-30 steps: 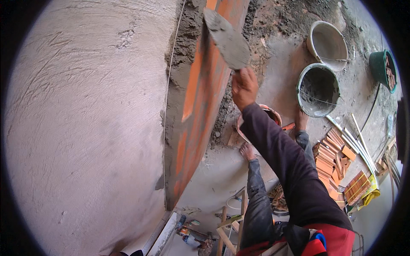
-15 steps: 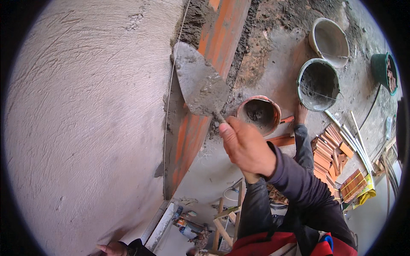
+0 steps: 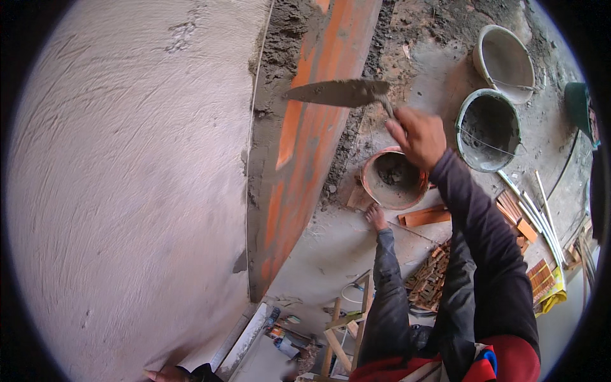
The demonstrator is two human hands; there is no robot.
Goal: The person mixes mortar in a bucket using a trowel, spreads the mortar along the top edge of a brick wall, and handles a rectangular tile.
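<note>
My right hand (image 3: 419, 137) is closed round the handle of a mortar-smeared trowel (image 3: 337, 93). The blade appears nearly edge-on, its tip to the left above the orange hollow-brick course (image 3: 337, 57). Wet grey mortar (image 3: 278, 54) lies in a band between that course and the broad plastered wall (image 3: 140, 178) on the left. A thin taut string (image 3: 255, 89) runs along the wall's edge. At the lower edge, my left hand (image 3: 167, 374) rests against the plaster with a finger stretched out; most of it is cut off.
A reddish bucket (image 3: 394, 178) holding some mortar stands by my bare foot (image 3: 377, 216). Farther right are a dark mortar bucket (image 3: 488, 130), a pale bucket (image 3: 505, 63) and a green bucket (image 3: 578, 108). Brick pieces (image 3: 429, 277), white pipes (image 3: 538, 216) and a wooden frame (image 3: 337, 344) lie lower down.
My right hand has moved up and right with the trowel. The blade has turned from its broad face to nearly edge-on, away from the string. My left hand has barely moved.
</note>
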